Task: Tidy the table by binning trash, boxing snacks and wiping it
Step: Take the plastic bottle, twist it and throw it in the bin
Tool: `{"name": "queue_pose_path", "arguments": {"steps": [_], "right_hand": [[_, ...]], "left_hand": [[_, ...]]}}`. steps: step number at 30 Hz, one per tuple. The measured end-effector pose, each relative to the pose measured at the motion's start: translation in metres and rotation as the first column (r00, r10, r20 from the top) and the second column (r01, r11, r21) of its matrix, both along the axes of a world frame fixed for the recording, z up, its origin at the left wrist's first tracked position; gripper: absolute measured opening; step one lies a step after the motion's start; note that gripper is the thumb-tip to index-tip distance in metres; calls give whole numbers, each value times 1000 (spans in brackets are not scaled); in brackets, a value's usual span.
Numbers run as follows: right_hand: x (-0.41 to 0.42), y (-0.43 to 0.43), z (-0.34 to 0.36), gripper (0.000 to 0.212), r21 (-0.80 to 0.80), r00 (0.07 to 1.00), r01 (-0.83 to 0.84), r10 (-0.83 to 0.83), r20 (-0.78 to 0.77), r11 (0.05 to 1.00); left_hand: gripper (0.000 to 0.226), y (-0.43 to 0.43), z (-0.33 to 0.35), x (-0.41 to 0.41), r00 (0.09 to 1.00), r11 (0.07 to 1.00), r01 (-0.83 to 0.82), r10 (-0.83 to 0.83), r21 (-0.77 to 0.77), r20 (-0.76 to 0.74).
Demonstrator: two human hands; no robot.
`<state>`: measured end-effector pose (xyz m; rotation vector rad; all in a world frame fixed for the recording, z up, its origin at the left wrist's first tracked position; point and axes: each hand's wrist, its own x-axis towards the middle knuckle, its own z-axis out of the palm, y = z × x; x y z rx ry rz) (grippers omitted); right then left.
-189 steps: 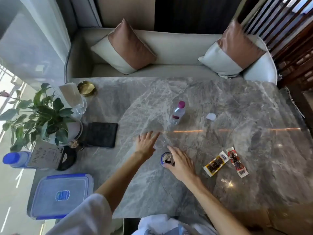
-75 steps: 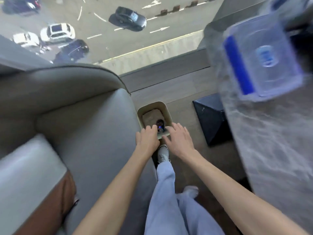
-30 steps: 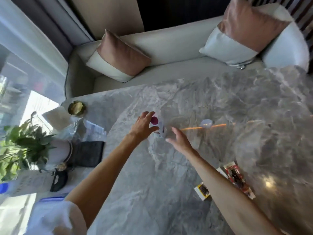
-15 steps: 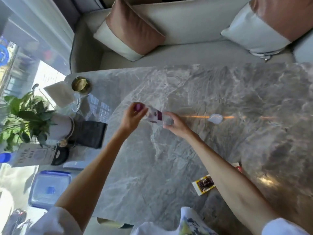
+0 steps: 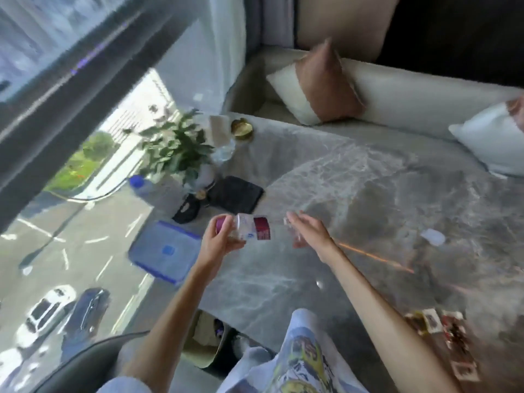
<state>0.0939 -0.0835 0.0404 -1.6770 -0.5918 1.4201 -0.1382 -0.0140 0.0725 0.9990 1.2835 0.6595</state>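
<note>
Head view. Your left hand [image 5: 219,239] is raised above the near-left part of the grey marble table [image 5: 354,194], forearm reaching up from the lower edge, fingers and thumb curled round the neck end of the clear plastic bottle with magenta cap and dark red label [image 5: 255,229]. The bottle lies roughly horizontal in the air between your hands, with the cap at your left fingertips. Your right hand [image 5: 309,234] is level with it, fingers fairly straight at the bottle's base. Motion blur prevents telling whether it grips or only touches.

The clear plastic box with blue lid [image 5: 166,251] sits on the table just left of your left hand. The colourful snack packets [image 5: 442,333] lie on the table well to the right, beside your right forearm. The beige bin [image 5: 204,333] stands on the floor under the table's near edge.
</note>
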Motion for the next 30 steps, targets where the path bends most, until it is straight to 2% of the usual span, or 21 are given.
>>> {"name": "queue_pose_path", "arguments": {"steps": [4,7,9,11,13,15,18,22,26,30], "right_hand": [[-115,35,26,45,-78,970,-243,241,-34,967],[-211,57,43,37,-31,885,-463,460,-71,886],[-273,63,49,22,33,833,-546,547,-84,837],[-328,64,50,14,75,768,-631,636,-79,772],[-375,59,46,23,84,711,-693,698,-89,716],[-412,53,40,29,65,662,-738,739,-127,672],[-446,44,29,39,-9,608,-788,778,-159,615],[-459,34,9,39,-131,550,-835,819,-166,534],[-463,33,-7,37,-197,568,-820,805,-171,537],[-463,29,-29,47,-268,596,-798,773,-219,540]], "left_hand": [[18,-18,32,-133,991,983,-133,130,129,28],[14,-36,42,-230,948,936,-318,319,151,18],[17,-52,41,-291,891,887,-446,452,123,-32],[31,-71,36,-342,835,838,-543,546,55,-71],[44,-94,28,-382,784,789,-614,607,-22,-125],[47,-113,18,-413,742,743,-666,648,-72,-175],[45,-140,-1,-437,690,677,-723,704,-136,-165],[48,-165,-30,-441,671,626,-737,723,-257,-163],[49,-169,-65,-434,625,576,-754,777,-316,-72],[35,-175,-101,-427,567,501,-759,822,-415,-45]]}}
